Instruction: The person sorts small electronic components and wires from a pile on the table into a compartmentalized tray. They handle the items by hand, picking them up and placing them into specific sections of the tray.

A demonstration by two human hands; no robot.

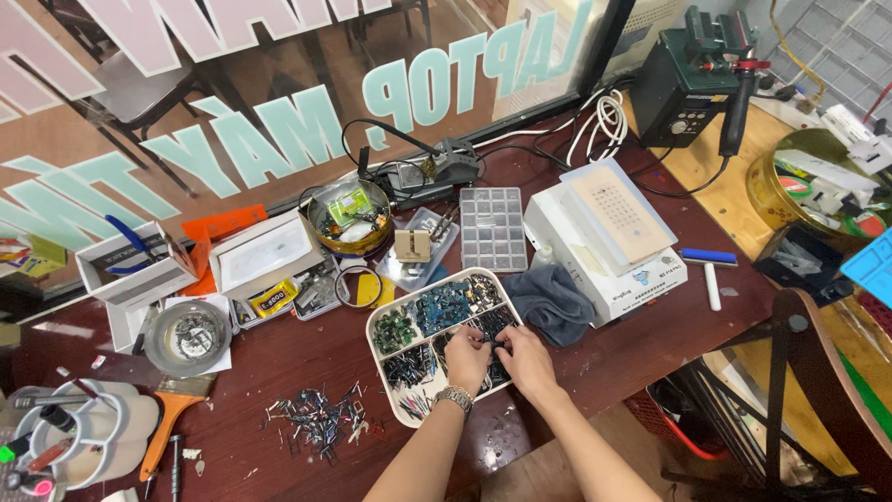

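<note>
Your left hand (467, 358) and your right hand (523, 356) are both down in the near right part of a white divided tray (383, 319) that sits on the dark red table (279, 372). The two hands are almost touching each other above a heap of small dark parts (492, 325). The fingers of your left hand are curled together and pinch at something among those parts; it is too small to tell what. The fingers of your right hand are likewise bent inward and close together at the same heap; I cannot tell whether they grip anything. A metal watch (454, 398) sits on your left wrist.

The tray holds several lots: green boards (394, 330) at its left, blue boards (444, 305) at its far middle, dark pieces (409, 364) in its near left compartment.

Just right of the tray lies a grey cloth (550, 302), touching a white machine (609, 246). Far of the tray stands a clear compartment box (492, 229). Left of the tray, near you, loose small parts (316, 423) are scattered on the table. Further left rests a round tin (189, 336), and beyond it an open white box (263, 260).
</note>
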